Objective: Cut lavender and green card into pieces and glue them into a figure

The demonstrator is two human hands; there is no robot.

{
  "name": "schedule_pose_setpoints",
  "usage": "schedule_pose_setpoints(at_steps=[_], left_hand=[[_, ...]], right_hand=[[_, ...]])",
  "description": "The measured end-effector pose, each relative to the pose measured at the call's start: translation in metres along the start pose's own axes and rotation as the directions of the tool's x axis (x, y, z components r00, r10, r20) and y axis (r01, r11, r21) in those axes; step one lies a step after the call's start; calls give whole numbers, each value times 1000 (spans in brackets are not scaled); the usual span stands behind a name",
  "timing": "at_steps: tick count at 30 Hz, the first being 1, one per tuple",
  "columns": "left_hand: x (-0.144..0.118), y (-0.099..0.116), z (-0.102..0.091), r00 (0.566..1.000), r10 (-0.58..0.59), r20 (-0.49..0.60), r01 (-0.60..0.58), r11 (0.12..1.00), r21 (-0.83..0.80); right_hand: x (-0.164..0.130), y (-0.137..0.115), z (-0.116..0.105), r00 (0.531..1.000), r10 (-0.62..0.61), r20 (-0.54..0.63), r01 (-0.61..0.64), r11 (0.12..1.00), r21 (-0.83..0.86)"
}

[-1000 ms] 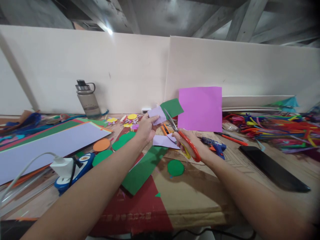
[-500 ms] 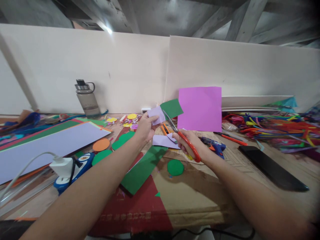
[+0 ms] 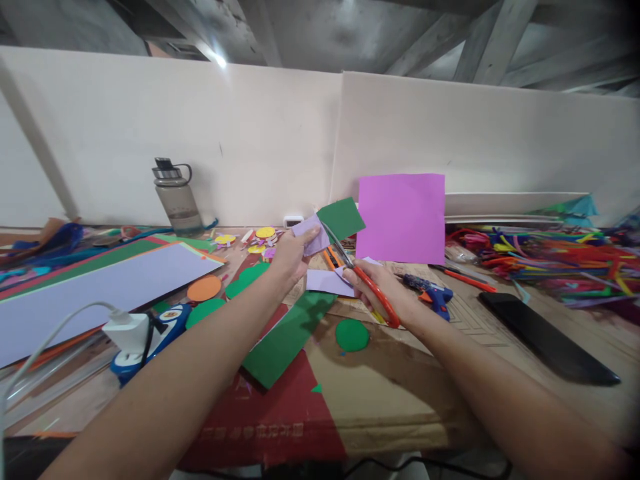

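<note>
My left hand (image 3: 294,255) pinches a small piece of lilac paper (image 3: 315,241) above the table. In my right hand (image 3: 379,288) is a pair of scissors (image 3: 376,293) with red handles, its metal blades reaching the lilac paper's right edge. Whether the blades are parted is hard to make out. Just behind them shows a piece of green paper (image 3: 344,218); I cannot tell if it touches the lilac piece. Beneath my hands lie a lilac strip (image 3: 327,282), a long green paper piece (image 3: 287,343) and a green paper circle (image 3: 352,335).
A magenta sheet (image 3: 401,219) leans on the white wall. Right of my hands are a blue glue gun (image 3: 436,300), a black phone-like slab (image 3: 547,337) and colourful pipe cleaners (image 3: 560,257). On the left stand a bottle (image 3: 177,200), a power strip (image 3: 167,327) and stacked coloured sheets (image 3: 105,290).
The lilac piece in my left hand has tilted slightly and shifted a little left. The scissors' blades have moved slightly relative to it. Otherwise the scene looks much the same.
</note>
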State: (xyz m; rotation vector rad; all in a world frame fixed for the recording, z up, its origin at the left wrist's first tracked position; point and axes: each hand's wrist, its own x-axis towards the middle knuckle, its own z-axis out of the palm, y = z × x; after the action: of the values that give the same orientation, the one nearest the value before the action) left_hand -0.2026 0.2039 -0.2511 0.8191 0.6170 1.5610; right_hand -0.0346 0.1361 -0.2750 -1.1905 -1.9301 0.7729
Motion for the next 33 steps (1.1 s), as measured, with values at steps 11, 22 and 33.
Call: schedule_pose_setpoints(at_steps=[11,22,33], left_hand=[[-8,-2,6,1000,-17,17,17,1000,25],[-5,-5,3,999,-25,25,24,1000,16],[-6,-13,1,994,-85,63,81,995,51]], right_hand=[[3,9,1,999,1,-36,0,1000,22],[4,15,3,999,31,-45,-30,999,20],[5,17,1,999,-4,-36,3,1000,-28]])
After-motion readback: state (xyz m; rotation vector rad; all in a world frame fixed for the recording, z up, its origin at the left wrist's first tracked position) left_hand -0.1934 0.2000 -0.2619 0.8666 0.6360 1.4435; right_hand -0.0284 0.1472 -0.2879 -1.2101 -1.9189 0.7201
